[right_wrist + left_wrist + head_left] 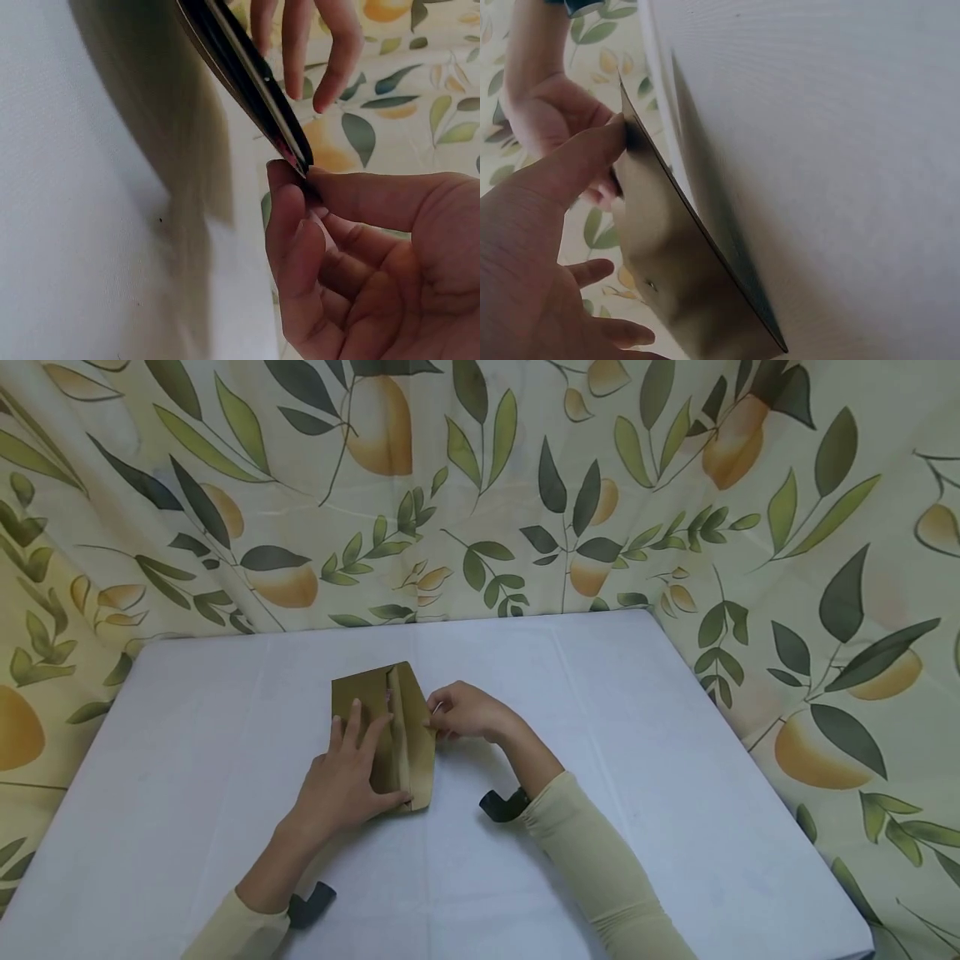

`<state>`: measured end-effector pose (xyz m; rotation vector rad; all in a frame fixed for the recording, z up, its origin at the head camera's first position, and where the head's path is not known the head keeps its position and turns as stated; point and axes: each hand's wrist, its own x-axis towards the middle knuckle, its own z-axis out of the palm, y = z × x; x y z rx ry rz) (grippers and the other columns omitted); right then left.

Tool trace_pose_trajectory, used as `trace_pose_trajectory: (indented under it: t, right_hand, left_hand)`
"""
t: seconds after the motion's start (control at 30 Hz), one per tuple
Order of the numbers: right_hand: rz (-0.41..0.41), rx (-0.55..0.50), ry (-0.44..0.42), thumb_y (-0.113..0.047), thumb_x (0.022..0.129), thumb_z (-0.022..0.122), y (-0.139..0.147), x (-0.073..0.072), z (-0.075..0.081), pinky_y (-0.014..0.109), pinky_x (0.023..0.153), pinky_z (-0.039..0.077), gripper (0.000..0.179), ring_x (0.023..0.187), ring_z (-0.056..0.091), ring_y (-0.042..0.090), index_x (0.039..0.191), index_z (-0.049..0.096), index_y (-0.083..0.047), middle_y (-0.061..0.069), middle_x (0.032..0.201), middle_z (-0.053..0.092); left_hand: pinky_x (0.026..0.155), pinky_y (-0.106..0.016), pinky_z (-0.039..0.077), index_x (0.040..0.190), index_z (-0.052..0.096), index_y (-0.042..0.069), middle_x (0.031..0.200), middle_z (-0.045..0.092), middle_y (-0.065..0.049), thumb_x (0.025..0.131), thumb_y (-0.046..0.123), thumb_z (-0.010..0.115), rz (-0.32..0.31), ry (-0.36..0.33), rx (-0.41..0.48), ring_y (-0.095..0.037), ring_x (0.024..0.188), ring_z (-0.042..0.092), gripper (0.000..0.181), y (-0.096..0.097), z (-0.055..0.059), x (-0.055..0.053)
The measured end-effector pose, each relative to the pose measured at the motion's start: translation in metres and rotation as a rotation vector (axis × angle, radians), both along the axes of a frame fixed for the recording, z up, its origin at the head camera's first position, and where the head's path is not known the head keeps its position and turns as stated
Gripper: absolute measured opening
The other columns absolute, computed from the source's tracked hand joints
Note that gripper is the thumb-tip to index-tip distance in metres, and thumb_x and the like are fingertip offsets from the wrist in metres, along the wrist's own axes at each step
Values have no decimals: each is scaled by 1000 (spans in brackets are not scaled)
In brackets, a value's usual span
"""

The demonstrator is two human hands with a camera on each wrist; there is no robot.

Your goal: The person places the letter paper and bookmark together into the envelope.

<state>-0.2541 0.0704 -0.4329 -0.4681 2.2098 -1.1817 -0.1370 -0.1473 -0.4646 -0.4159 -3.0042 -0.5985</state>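
Observation:
A golden-brown envelope (420, 760) with its flap folded out to the right is in front of me in the head view. My left hand (339, 777) spreads its fingers over the envelope's body, its thumb touching near the lower end of the fold. In the left wrist view that thumb (592, 150) meets the envelope (682, 255), while the other fingers are spread. My right hand (472, 712) pinches the flap's outer edge between thumb and fingertips. The right wrist view shows the pinch, with a dark, layered opening and a small pinkish bit (283, 146) inside.
A white cloth (637, 710) covers the table. Behind it hangs a curtain (480, 485) printed with leaves and fruit. Black wrist straps (504, 806) are worn at both sleeve ends.

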Motion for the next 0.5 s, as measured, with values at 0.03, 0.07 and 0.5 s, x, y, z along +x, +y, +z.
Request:
trace_pose_trajectory:
  t: [0.03, 0.07, 0.5]
  right_hand:
    - [1, 2, 6, -2, 98, 65, 0, 0, 1, 36, 68, 54, 6, 76, 67, 28, 93, 67, -3, 15, 82, 71]
    - [2, 3, 10, -2, 98, 65, 1, -1, 1, 37, 68, 55, 6, 78, 68, 29, 93, 68, -3, 15, 83, 71]
    - [-33, -81, -65, -1, 101, 64, 7, -3, 4, 43, 74, 61, 7, 66, 68, 19, 104, 63, 5, 9, 81, 68]
  left_hand:
    - [78, -68, 53, 158, 34, 13, 165, 14, -33, 74, 57, 89, -2, 2, 3, -65, 142, 22, 110, 0, 0, -1]
    - [78, -67, 53, 159, 32, 13, 165, 14, -33, 74, 57, 88, -5, 3, 6, -64, 142, 23, 111, 0, -1, -1]
    - [99, -62, 47, 161, 13, -1, 168, 8, -29, 92, 48, 78, 114, -136, 254, -49, 148, 28, 106, -16, -1, -10]
